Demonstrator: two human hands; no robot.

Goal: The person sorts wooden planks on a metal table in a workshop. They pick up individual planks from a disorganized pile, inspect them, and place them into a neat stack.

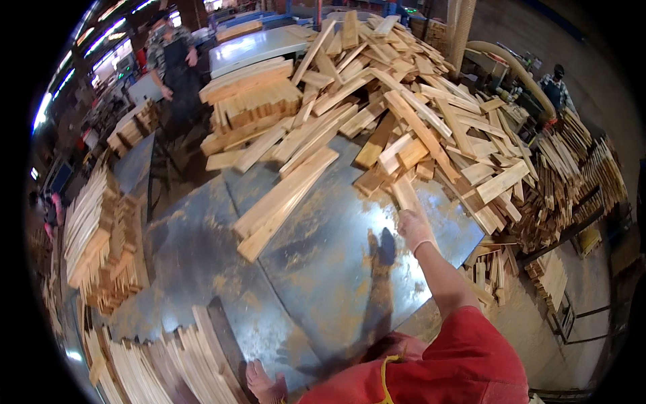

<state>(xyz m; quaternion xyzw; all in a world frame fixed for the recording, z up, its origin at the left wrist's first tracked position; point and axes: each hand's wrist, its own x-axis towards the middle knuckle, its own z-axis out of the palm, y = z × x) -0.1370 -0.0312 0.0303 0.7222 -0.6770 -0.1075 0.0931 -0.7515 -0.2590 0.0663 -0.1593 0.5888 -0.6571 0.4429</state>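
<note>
My right hand reaches out over the metal table and is closed on the end of a short wooden board at the near edge of a big heap of loose boards. At the lower edge, my left hand is open beside a row of boards standing on edge, seemingly with nothing in it; whether it touches them I cannot tell. Two boards lie side by side on the tabletop, left of my right hand.
The metal tabletop is dusted with sawdust. Neat board stacks stand beyond it, and another stack stands at the left. Bundles of boards fill the right side. One person stands far left, another far right.
</note>
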